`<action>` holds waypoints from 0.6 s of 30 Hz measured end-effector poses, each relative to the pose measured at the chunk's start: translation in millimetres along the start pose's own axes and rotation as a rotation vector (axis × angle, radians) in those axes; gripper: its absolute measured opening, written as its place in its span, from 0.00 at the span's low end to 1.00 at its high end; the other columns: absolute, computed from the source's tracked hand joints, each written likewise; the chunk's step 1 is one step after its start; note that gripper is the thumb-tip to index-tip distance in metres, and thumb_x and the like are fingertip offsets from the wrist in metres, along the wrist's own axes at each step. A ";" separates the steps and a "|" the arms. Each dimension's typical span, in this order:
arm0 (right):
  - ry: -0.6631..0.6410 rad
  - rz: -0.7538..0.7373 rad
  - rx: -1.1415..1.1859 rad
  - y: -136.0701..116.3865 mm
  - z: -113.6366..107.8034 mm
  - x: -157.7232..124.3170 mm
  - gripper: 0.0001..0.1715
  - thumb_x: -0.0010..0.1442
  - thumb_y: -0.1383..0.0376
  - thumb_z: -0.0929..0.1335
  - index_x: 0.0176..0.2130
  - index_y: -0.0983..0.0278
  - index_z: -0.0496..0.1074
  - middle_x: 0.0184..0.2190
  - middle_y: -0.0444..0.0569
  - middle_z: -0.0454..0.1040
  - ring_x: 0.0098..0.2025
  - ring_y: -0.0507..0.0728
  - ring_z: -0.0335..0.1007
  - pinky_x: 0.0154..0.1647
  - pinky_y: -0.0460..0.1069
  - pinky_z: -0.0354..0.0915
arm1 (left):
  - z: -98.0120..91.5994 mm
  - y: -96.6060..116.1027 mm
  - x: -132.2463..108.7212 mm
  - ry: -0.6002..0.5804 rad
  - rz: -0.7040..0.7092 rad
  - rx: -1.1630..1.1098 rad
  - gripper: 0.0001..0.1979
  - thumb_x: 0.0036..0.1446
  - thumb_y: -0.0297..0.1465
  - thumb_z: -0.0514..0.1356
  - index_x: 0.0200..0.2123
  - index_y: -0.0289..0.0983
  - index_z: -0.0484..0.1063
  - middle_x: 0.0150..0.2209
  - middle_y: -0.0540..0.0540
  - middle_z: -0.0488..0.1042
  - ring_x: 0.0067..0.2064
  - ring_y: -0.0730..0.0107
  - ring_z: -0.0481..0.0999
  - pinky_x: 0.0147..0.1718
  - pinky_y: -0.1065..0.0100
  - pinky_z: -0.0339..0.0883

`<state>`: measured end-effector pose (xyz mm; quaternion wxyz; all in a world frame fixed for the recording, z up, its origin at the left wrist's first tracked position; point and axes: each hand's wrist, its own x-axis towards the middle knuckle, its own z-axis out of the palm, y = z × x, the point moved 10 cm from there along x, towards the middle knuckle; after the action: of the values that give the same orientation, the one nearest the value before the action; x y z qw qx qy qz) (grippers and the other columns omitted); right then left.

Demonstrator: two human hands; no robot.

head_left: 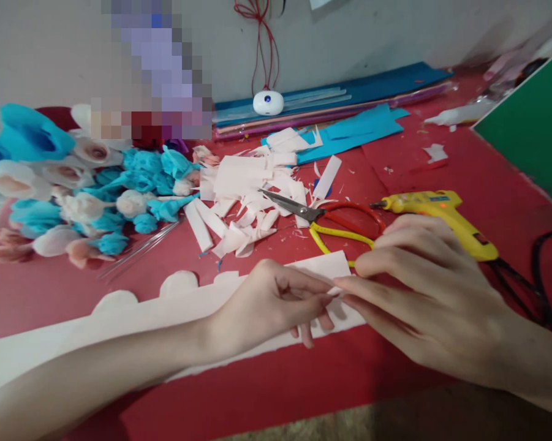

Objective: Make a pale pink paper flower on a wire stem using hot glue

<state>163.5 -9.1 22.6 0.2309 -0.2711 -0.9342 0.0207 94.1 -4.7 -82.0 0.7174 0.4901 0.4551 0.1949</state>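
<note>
My left hand [271, 303] is closed, its thumb and index finger pinching a small white paper piece [334, 291]. The fingertips of my right hand [423, 300] meet the same piece from the other side, thumb and index pressed together on it. Much of that piece is hidden by the fingers. Beneath both hands runs a long white paper strip [73, 337]. Rounded white paper pieces [179, 283] lie along its far edge. Just beyond my right hand are scissors [303, 209] with dark blades and red handles, next to yellow handles [335, 234].
A yellow hot glue gun [432, 205] lies behind my right hand, its black cable [524, 285] at right. White paper scraps [243, 177] cover mid-table. Blue and white paper flowers [138, 171] and thin wires [138, 251] are at left. A green board [528, 122] stands right.
</note>
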 end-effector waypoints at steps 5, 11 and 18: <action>0.063 0.025 0.168 2.8 1.9 2.3 0.04 0.53 0.73 0.67 0.30 0.65 0.71 0.27 0.44 0.68 0.34 0.52 0.57 0.40 0.53 0.57 | 0.0 -0.9 -0.6 -0.001 -0.012 -0.031 0.10 0.53 0.29 0.57 0.38 0.38 0.76 0.24 0.49 0.76 0.18 0.82 0.72 0.18 0.82 0.65; 0.146 0.270 0.458 29.1 -2.2 -0.1 0.04 0.52 0.72 0.68 0.29 0.64 0.72 0.26 0.44 0.66 0.31 0.49 0.61 0.33 0.47 0.61 | 2.4 -0.9 -0.7 -0.030 -0.016 -0.093 0.09 0.52 0.26 0.57 0.36 0.35 0.76 0.26 0.46 0.77 0.19 0.80 0.73 0.19 0.81 0.67; 0.189 0.558 0.679 57.9 1.3 -12.1 0.04 0.53 0.70 0.68 0.29 0.60 0.71 0.30 0.39 0.69 0.33 0.45 0.65 0.33 0.38 0.62 | 4.2 -2.5 0.6 -0.039 -0.020 -0.194 0.14 0.55 0.30 0.55 0.44 0.35 0.72 0.22 0.49 0.73 0.17 0.80 0.70 0.18 0.78 0.65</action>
<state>200.7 34.1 6.9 0.3769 -0.4223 -0.7402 0.3629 97.5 -7.6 -84.1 0.7722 0.4174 0.4249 0.2213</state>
